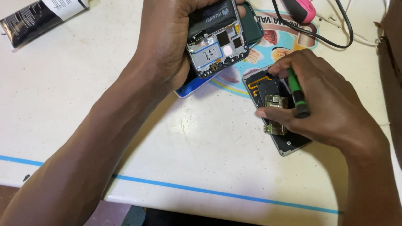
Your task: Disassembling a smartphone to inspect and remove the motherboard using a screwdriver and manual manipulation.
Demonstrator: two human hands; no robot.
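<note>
White table is under two opened phones. One phone has its back off already, so its little parts and battery can be seen. It is held up off the table by the left hand, with the fingers wrapped tight around it. A second phone is lying flat on the table, also open. A green screwdriver and a small part are pinched by the fingers of the right hand just above it. Neither phone is closed up yet. A black glue tube is left well apart, untouched.
</note>
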